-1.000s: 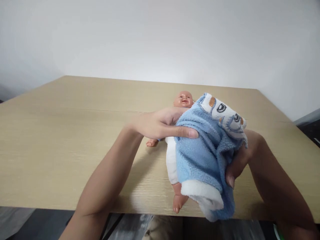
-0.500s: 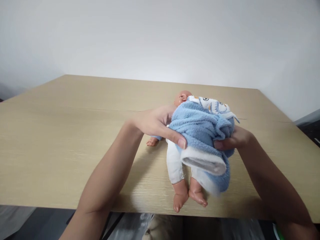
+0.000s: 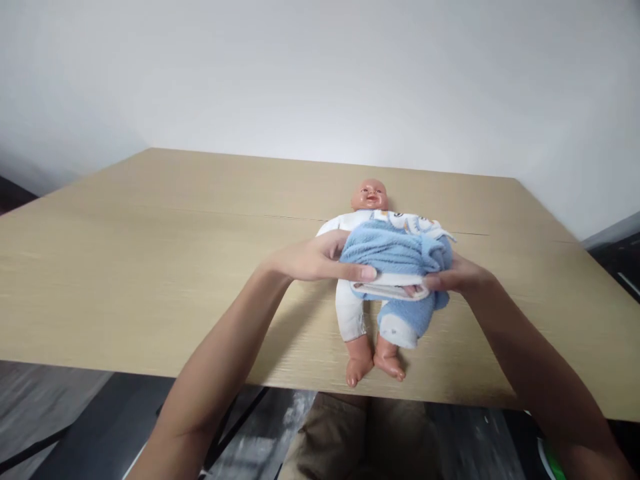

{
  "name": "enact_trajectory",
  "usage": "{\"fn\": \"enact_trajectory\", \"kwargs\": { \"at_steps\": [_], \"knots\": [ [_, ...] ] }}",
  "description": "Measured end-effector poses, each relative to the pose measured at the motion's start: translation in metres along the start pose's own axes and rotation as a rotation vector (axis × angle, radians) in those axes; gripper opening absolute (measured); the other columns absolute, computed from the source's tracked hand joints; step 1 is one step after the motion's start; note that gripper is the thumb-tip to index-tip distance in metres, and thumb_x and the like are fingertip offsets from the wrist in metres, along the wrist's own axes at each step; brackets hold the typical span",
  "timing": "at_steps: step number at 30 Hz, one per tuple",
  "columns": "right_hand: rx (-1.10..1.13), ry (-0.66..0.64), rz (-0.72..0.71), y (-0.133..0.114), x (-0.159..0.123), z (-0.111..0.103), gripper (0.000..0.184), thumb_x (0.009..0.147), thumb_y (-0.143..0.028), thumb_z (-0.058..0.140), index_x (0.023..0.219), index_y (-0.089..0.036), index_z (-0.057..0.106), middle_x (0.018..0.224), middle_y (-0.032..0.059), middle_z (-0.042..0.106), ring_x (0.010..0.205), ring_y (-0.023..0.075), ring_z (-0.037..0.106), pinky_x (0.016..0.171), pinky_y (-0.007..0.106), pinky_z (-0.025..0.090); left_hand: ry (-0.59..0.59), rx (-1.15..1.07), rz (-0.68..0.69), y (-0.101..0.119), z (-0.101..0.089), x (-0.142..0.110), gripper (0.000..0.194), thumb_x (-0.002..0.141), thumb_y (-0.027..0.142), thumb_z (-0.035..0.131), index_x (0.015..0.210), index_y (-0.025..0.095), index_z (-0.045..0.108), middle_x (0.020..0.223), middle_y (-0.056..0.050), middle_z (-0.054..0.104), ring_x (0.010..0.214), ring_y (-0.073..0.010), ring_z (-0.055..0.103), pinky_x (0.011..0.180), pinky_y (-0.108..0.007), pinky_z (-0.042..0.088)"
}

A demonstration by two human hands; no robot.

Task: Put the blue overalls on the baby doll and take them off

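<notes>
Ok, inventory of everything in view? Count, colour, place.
Wall: 1, whitish, background
Tabletop: 1, light wood, mid-frame
Baby doll: 1, white body, pinkish head and feet, face up on tabletop
Fleece garment: 1, blue with white trim, held over doll's middle
Floor: 1, grey, below tabletop
Black object: 1, right edge, unclear
Green-and-white item: 1, lower right, cut off
Trousers: 1 pair, brown, bottom centre
Left hand: 1, bare, gripping garment's left side
Right hand: 1, bare, gripping its right side
</notes>
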State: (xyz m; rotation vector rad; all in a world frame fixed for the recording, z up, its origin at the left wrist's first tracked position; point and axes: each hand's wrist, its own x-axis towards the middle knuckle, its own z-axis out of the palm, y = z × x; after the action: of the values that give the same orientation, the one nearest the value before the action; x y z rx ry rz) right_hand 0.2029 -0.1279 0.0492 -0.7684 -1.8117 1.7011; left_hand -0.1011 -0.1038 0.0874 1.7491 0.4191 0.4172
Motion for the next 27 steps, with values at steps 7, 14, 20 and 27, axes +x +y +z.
{"fn": "enact_trajectory", "kwargs": {
  "at_steps": [7,14,20,27],
  "knots": [
    [-0.231,0.027,-0.076,-0.008,-0.012,0.057,0.057,0.083,-0.046,0.098,0.131,-0.02,0.081,0.128,0.0089,0.085,0.129,0.0298,0.078,0.129,0.05,0.054,0.221,0.002,-0.061,-0.012,0.063,-0.033,0.045,0.088,0.035,0.095,0.126,0.017,0.082,0.129,-0.011,0.086,0.124,-0.0313,0.081,0.114,-0.04,0.065],
    [-0.381,0.435,0.055,0.002,-0.03,0.104,0.023,0.086,-0.034,0.08,0.106,-0.022,0.08,0.109,0.008,0.087,0.113,0.0348,0.081,0.11,0.05,0.066,0.76,-0.044,-0.14,-0.042,0.126,-0.051,0.034,0.095,0.049,0.08,0.108,0.017,0.077,0.111,-0.01,0.086,0.106,-0.0307,0.081,0.096,-0.039,0.068],
    [-0.557,0.493,0.085,0.012,-0.035,0.115,0.022,0.085,-0.034,0.078,0.103,-0.022,0.078,0.107,0.0108,0.087,0.108,0.0364,0.081,0.105,0.051,0.066,0.849,-0.006,-0.192,-0.05,0.147,-0.054,0.038,0.099,0.048,0.073,0.119,0.016,0.074,0.12,-0.011,0.087,0.112,-0.0325,0.082,0.098,-0.04,0.066],
    [-0.693,0.552,0.159,0.042,-0.019,0.101,0.013,0.089,-0.032,0.077,0.096,-0.021,0.076,0.105,0.0132,0.088,0.112,0.0367,0.082,0.102,0.047,0.065,0.808,0.245,-0.246,-0.082,0.126,-0.04,0.037,0.101,0.045,0.066,0.12,0.014,0.074,0.123,-0.013,0.085,0.114,-0.0339,0.079,0.104,-0.043,0.06]
  ]
}}
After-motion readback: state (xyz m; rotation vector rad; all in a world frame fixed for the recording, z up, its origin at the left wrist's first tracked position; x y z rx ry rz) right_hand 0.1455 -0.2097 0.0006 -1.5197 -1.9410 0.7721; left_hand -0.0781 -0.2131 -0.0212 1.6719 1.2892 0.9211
